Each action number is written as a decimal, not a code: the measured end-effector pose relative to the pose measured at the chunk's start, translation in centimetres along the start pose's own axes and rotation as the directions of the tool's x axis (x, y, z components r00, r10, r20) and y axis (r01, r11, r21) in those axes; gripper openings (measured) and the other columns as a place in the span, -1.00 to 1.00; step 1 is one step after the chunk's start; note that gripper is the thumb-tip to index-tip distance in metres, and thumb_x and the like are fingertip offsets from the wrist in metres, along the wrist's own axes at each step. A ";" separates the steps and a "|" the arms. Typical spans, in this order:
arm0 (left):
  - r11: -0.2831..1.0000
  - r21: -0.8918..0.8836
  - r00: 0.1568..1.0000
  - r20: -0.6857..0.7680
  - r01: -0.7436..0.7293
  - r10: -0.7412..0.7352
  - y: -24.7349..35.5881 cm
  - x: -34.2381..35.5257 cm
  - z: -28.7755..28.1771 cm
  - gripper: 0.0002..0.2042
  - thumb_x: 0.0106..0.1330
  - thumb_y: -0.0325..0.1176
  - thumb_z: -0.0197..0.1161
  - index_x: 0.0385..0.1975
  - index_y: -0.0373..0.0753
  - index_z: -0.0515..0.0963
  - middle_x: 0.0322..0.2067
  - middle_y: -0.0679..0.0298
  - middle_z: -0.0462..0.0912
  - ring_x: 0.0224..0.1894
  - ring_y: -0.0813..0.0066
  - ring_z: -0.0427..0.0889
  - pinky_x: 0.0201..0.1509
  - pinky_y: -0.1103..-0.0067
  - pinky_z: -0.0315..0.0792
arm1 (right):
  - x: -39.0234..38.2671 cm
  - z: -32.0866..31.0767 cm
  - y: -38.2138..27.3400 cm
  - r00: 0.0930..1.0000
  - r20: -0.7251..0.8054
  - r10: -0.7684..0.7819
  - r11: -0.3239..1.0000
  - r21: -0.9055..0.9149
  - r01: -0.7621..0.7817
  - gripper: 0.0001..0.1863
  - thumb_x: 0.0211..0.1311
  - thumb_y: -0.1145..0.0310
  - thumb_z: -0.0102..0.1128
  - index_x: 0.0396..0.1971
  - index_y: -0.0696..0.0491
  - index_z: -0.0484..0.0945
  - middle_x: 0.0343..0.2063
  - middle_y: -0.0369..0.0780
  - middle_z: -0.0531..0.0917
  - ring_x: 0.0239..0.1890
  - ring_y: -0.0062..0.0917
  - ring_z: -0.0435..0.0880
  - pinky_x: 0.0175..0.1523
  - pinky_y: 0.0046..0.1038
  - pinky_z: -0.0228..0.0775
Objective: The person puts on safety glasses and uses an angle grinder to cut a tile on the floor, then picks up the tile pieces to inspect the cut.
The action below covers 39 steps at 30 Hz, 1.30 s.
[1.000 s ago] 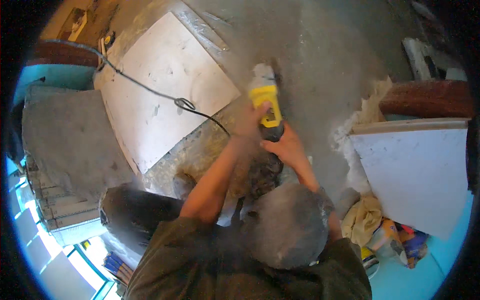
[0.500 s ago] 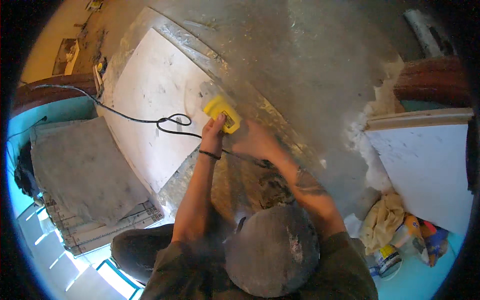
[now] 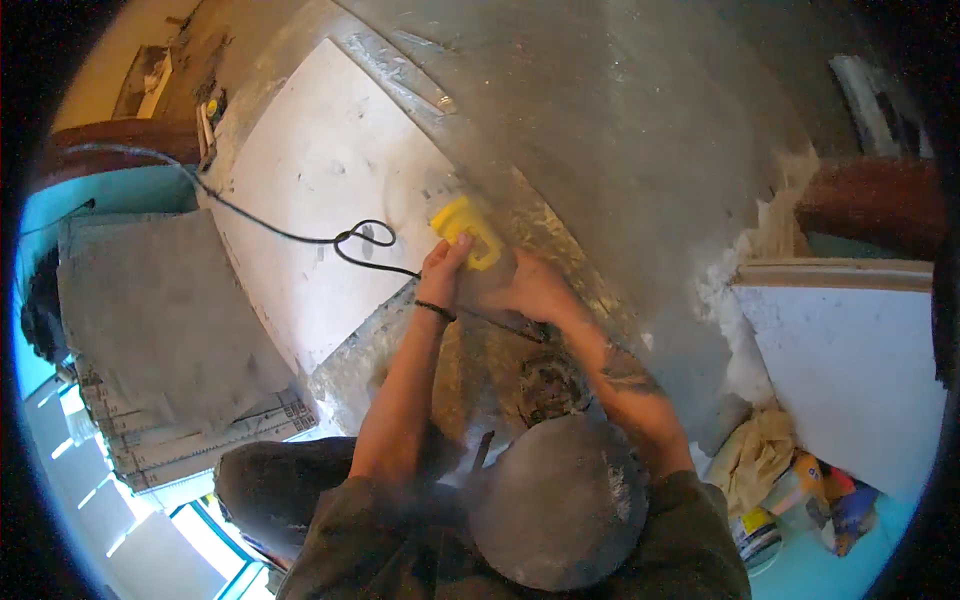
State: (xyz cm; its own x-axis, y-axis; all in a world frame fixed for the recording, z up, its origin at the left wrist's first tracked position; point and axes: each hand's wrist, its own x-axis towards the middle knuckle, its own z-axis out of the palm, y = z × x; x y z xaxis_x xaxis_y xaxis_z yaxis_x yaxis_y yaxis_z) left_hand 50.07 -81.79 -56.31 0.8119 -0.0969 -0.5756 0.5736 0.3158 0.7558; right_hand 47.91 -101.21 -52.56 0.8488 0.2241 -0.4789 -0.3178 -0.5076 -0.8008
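Observation:
A yellow corded power tool point(image 3: 453, 217), its grey front end blurred, is at the right edge of a large white sheet point(image 3: 320, 165) lying flat. My left hand point(image 3: 443, 266) is closed round the near left side of its yellow body, thumb on top. Behind the tool, on its right, my right hand point(image 3: 532, 286) is closed at its rear; its fingers are partly hidden and smeared. From the left, a black cord point(image 3: 265, 231) crosses the sheet, makes a loop, and passes beneath my left wrist.
Grey boards point(image 3: 170, 320) are stacked at the left. Another white panel point(image 3: 850, 350) stands at the right, above a beige cloth point(image 3: 755, 450) and a tub point(image 3: 757, 540). Thin offcut strips point(image 3: 395, 75) lie beyond the sheet. Dusty haze hangs over the floor point(image 3: 640, 120).
The whole view has shifted slightly. Both hands stay on the power tool, which remains at the sheet's right edge and appears slightly farther right in the picture.

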 end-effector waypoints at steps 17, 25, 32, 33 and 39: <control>1.000 0.022 1.000 0.030 0.008 -0.008 -1.1 -0.1 0.0 -0.55 0.43 -0.13 0.36 0.13 -0.35 0.58 -0.01 0.24 0.73 -0.04 0.50 0.72 0.06 0.53 0.60 | -0.2 0.2 1.6 0.996 -0.042 -0.083 0.996 -0.014 0.083 -0.18 -0.16 0.11 0.60 0.12 0.22 0.53 -0.02 0.05 0.71 0.04 -0.16 0.72 0.13 -0.25 0.55; 0.994 0.087 0.998 0.022 0.064 -0.066 -0.6 -0.8 1.0 -0.58 0.48 -0.12 0.29 0.10 -0.36 0.57 -0.04 0.28 0.72 -0.02 0.51 0.69 0.15 0.53 0.53 | 0.3 1.0 3.6 0.992 -0.035 -0.123 0.992 -0.027 0.122 -0.20 -0.14 0.13 0.58 0.16 0.19 0.54 0.01 0.02 0.72 0.06 -0.16 0.71 0.16 -0.25 0.54; 0.999 0.044 1.000 0.026 0.007 -0.008 -1.7 -0.8 0.4 -0.65 0.52 -0.19 0.24 0.09 -0.36 0.57 -0.04 0.26 0.72 -0.02 0.47 0.69 0.17 0.50 0.53 | -0.6 0.9 2.9 0.986 -0.077 -0.149 0.989 -0.023 0.147 -0.24 -0.13 0.18 0.58 0.12 0.19 0.56 -0.01 -0.04 0.72 0.03 -0.22 0.72 0.16 -0.27 0.53; 1.000 0.022 1.000 0.024 -0.007 0.007 -1.9 -0.8 0.4 -0.65 0.52 -0.20 0.24 0.08 -0.36 0.57 -0.04 0.26 0.72 -0.01 0.47 0.70 0.17 0.50 0.53 | -0.5 1.0 3.0 0.984 -0.082 -0.158 0.987 -0.024 0.156 -0.25 -0.13 0.19 0.58 0.12 0.19 0.56 -0.01 -0.04 0.72 0.02 -0.23 0.72 0.15 -0.28 0.53; 0.999 -0.053 0.999 0.047 0.003 0.000 -2.3 -0.9 0.9 -0.63 0.46 -0.20 0.34 0.08 -0.34 0.59 -0.07 0.25 0.74 -0.13 0.51 0.74 -0.06 0.55 0.63 | -0.4 1.4 4.8 0.987 -0.036 -0.154 0.986 0.055 0.156 -0.26 -0.12 0.25 0.58 0.13 0.18 0.55 -0.08 -0.11 0.74 -0.04 -0.37 0.72 0.12 -0.34 0.53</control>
State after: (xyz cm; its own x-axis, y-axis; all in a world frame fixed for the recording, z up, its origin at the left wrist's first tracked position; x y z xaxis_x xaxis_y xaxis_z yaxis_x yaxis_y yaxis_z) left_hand 48.11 -83.32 -57.25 0.8159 -0.1418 -0.5605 0.5693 0.3655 0.7364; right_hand 45.46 -102.60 -56.68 0.9023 0.2691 -0.3367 -0.2047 -0.4201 -0.8841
